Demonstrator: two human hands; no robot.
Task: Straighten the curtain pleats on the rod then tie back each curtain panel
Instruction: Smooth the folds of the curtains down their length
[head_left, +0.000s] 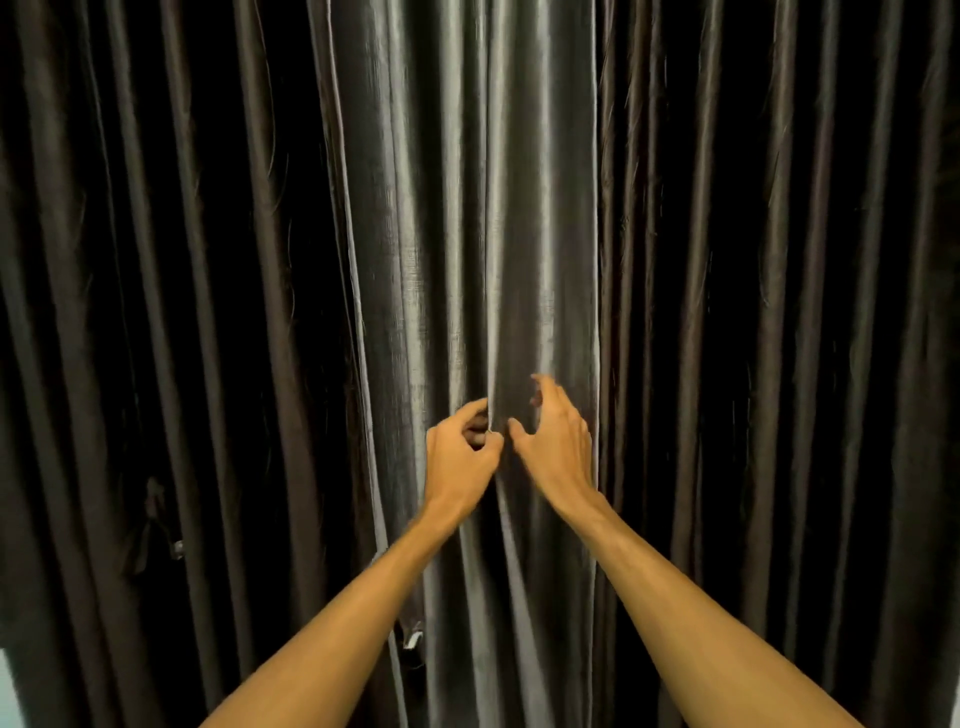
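My two hands reach to the curtain (545, 208). My left hand (460, 457) pinches one vertical pleat (488, 312). My right hand (553, 441), just beside it, has its fingers spread and grips nothing.

Body in view: two arms only. Left forearm (353, 613) and right forearm (701, 613) are bare right to the frame edge, lean and long. Left hand (460, 452) and right hand (556, 441) are bare too. Tendon ridges show on the right hand's back. Right fingertips are motion-blurred, nails unreadable.
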